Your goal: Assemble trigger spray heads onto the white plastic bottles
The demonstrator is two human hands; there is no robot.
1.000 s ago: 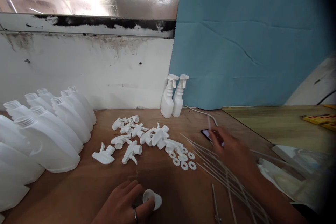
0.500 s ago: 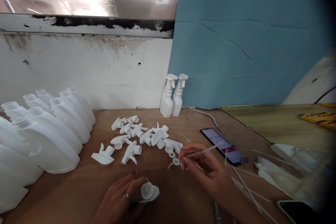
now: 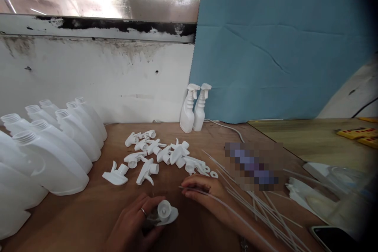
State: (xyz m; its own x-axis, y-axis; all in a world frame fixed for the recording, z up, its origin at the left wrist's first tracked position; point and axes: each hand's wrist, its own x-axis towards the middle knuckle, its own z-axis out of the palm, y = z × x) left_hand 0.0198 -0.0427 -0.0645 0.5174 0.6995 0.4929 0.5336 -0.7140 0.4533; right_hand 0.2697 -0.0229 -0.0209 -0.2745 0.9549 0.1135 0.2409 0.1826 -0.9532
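My left hand [image 3: 132, 220], with a ring on one finger, is closed around a white trigger spray head [image 3: 171, 214], whose round collar faces up toward me. To its right, my right hand [image 3: 203, 195] pinches a thin translucent tube [image 3: 224, 203] near one end. The tube's tip points left toward the spray head, apart from it, and its long end runs back over my forearm. Beyond both hands lies a loose pile of white trigger spray heads [image 3: 147, 171]. Small white ring washers [image 3: 214, 174] rest at the pile's right edge.
White open-necked bottles [image 3: 63, 165] stand in rows at the left. Two spray bottles [image 3: 187, 114] with heads fitted stand against the wall. Several loose tubes [image 3: 270, 216] lie at right, beside a blurred-out phone [image 3: 251, 165], a plastic bag [image 3: 310, 197] and another dark-screened phone [image 3: 333, 238].
My right hand has moved left and toward me from beside the washers, bringing the tube's tip nearer the spray head. My left hand has stayed almost in place.
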